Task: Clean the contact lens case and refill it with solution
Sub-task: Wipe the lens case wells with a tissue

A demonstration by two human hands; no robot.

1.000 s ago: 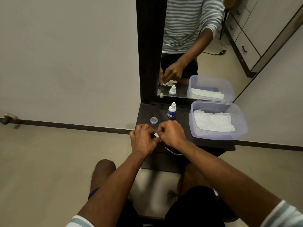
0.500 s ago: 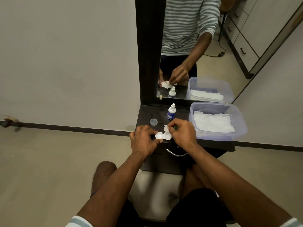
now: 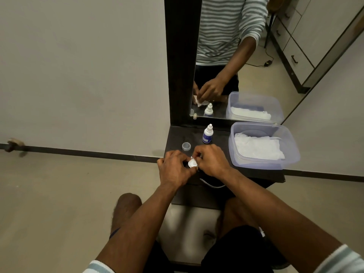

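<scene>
The white contact lens case shows as one round well between my two hands, just above the dark shelf. My left hand grips its left side. My right hand covers the case's right half and pinches a small white tissue piece against it. A small white solution bottle with a blue label stands upright behind my hands. A clear loose cap lies to the bottle's left.
A clear plastic tub holding white tissues takes up the shelf's right side. A mirror rises behind the shelf and reflects my hands. A metal drawer handle sits below the shelf edge.
My right hand has closed back over the case's right half with the tissue; half a second ago both wells were exposed. The hands stay in the same spot.
</scene>
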